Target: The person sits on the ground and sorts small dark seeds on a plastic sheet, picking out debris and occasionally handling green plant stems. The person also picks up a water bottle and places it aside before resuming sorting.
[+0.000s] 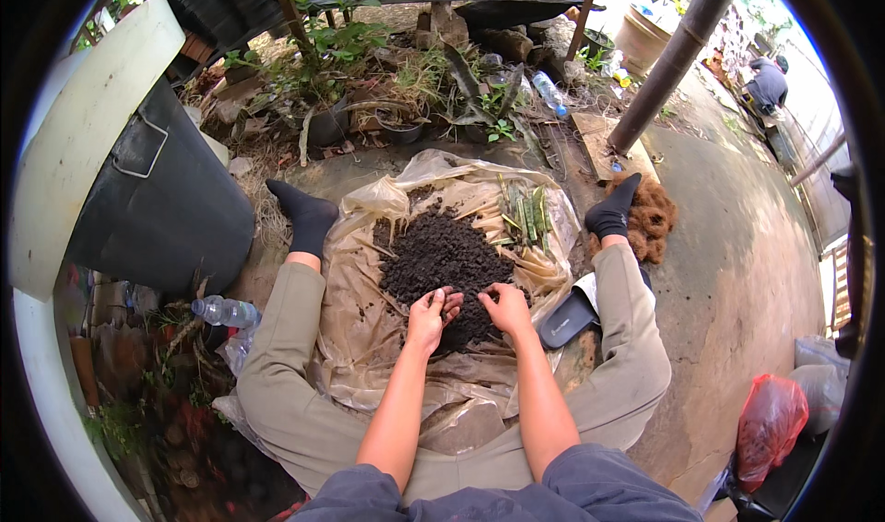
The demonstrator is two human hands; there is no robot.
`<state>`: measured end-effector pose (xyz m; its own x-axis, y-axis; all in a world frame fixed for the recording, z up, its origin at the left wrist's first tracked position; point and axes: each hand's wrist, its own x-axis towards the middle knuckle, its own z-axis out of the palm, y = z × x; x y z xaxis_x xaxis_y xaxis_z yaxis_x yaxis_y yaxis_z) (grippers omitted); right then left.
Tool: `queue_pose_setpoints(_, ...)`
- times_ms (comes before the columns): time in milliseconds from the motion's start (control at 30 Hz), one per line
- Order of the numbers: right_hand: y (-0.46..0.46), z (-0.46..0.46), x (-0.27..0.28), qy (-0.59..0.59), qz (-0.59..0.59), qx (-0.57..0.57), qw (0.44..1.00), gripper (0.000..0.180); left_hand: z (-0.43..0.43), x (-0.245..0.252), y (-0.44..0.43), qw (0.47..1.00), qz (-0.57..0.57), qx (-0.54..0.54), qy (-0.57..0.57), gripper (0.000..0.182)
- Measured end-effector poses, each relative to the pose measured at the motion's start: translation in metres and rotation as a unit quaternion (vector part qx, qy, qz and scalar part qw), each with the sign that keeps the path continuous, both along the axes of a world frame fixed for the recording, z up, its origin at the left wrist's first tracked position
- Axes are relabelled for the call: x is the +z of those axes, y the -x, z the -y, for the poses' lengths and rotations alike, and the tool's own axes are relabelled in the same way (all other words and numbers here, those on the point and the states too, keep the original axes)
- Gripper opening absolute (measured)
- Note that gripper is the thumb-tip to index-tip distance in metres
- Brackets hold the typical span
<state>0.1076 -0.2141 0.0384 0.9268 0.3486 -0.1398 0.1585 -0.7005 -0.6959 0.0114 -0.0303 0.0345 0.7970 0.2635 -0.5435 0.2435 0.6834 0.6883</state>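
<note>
A mound of dark, crumbly soil [442, 252] lies between my outstretched legs on a crumpled translucent plastic sheet [359, 356]. My left hand [434, 315] is at its near edge, palm turned inward, fingers slightly curled and apart, with dirt on the fingertips. No object shows in it. Just to the right, my right hand [506, 308] is over the soil, knuckles up and fingers bent down. What its fingertips touch or hold is hidden. Cut pieces of long green leaf [531, 216] lie on the sheet beyond the soil, at the right.
A large black bucket [173, 197] stands at the left. By my right foot are brown coir fibre [650, 218] and a dark sandal [570, 318]. A plastic bottle [227, 312] lies by my left leg. A post [674, 59] rises at the right; another person [766, 86] crouches far off.
</note>
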Motion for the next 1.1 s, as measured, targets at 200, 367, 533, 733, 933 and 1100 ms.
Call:
queue_pose_setpoints(200,0.004,-0.005,-0.003,0.034,-0.025,-0.001,0.999,0.035,-0.003,-0.003,0.002,0.997,-0.06,-0.005,-0.043,0.052)
queue_pose_setpoints(367,0.006,-0.005,-0.004,0.027,-0.074,0.021,0.997,0.034,-0.004,0.01,0.003,0.988,-0.105,-0.033,-0.113,0.062)
queue_pose_setpoints(533,0.004,-0.003,-0.007,0.001,-0.067,0.015,0.998,0.035,0.0,0.018,0.002,0.994,-0.081,-0.041,-0.068,0.044)
queue_pose_setpoints(733,0.002,0.003,-0.012,-0.009,-0.091,-0.001,0.996,0.034,0.015,0.024,0.003,0.996,-0.005,0.085,0.004,0.072)
queue_pose_setpoints(933,0.001,0.005,-0.008,-0.011,-0.062,-0.011,0.998,0.034,0.012,0.029,0.001,0.992,0.054,0.11,-0.003,0.062)
queue_pose_setpoints(1100,-0.008,0.008,-0.004,-0.093,-0.062,0.008,0.994,0.034,-0.018,0.056,0.015,0.992,0.022,-0.041,-0.118,0.028)
